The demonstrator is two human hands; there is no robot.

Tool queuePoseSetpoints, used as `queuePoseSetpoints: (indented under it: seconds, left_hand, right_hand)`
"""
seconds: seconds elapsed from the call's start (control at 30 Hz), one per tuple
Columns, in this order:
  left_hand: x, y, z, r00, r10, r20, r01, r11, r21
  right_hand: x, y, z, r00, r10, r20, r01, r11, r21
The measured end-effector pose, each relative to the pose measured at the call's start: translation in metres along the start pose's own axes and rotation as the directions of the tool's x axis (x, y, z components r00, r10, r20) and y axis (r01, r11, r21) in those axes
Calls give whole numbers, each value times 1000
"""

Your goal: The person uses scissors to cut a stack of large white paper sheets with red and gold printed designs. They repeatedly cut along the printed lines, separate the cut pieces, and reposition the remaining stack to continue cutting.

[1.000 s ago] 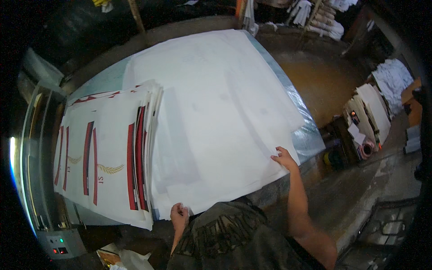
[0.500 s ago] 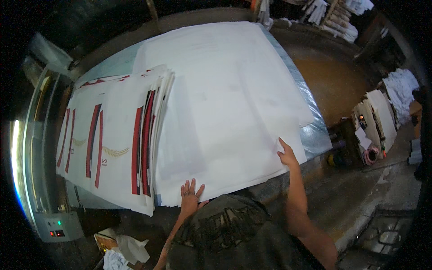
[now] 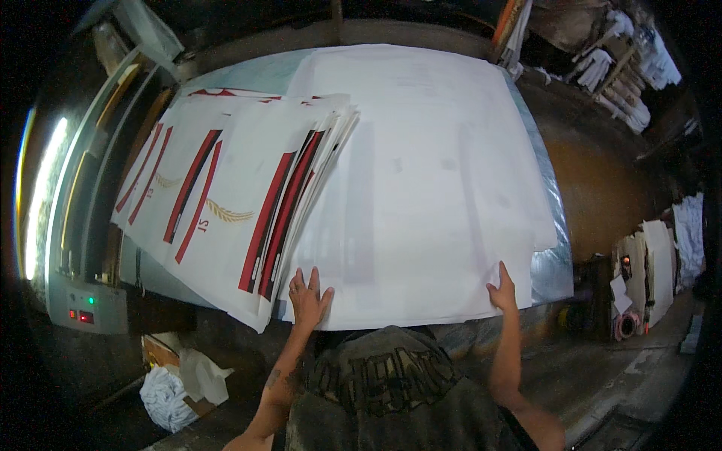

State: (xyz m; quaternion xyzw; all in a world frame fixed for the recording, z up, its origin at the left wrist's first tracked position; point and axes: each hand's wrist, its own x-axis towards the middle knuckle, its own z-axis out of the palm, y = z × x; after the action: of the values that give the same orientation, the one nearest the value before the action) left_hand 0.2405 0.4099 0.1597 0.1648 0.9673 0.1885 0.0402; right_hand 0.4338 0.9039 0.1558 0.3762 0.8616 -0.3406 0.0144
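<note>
A broad stack of large white sheets (image 3: pixel 421 203) covers most of the table in front of me. My left hand (image 3: pixel 307 301) rests on its near left edge, fingers spread, beside a pile of printed sheets (image 3: pixel 199 188). Red and black bands and gold wheat-ear motifs mark that pile, which overlaps the white stack's left side. Near the front right corner, my right hand (image 3: pixel 504 289) touches the top sheet. Its index finger points forward and its thumb stands apart; the remaining fingers are partly hidden.
The metal-covered table (image 3: pixel 553 278) shows along the right edge. A long machine with a control box (image 3: pixel 86 304) and lit indicators stands left. White bundles (image 3: pixel 165 398) lie on the floor at lower left, with upright boards (image 3: pixel 658 263) at right and shelves of cloth (image 3: pixel 617 75) far right.
The view has turned and shifted, so the table sits differently in the picture. Both hands remain at the near edge of the white stack, the left one still spread.
</note>
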Motion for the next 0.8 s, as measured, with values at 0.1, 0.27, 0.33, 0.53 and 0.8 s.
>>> queuePoseSetpoints:
  seconds: [0.1, 0.27, 0.33, 0.53, 0.8]
  left_hand:
    - [2, -9, 2, 999, 5, 46, -6, 999, 40]
    - [-5, -6, -3, 999, 44, -30, -43, 998, 44]
    - [-10, -10, -16, 989, 68, -129, -80, 993, -89]
    - [-29, -101, -76, 816, -358, -454, 245, 926, -288]
    - [16, -405, -63, 512, -859, -34, 267, 197, -944]
  right_hand:
    - [-18, -35, 21, 965, -129, -228, 38, 931, -363]
    - [-21, -76, 56, 965, -254, -62, 209, 892, -401]
    - [-17, -86, 59, 961, -271, -53, 218, 861, -459]
    - [-12, -161, 88, 814, -559, -158, 515, 821, -248]
    - [-107, -349, 231, 462, -885, 63, 866, 465, 183]
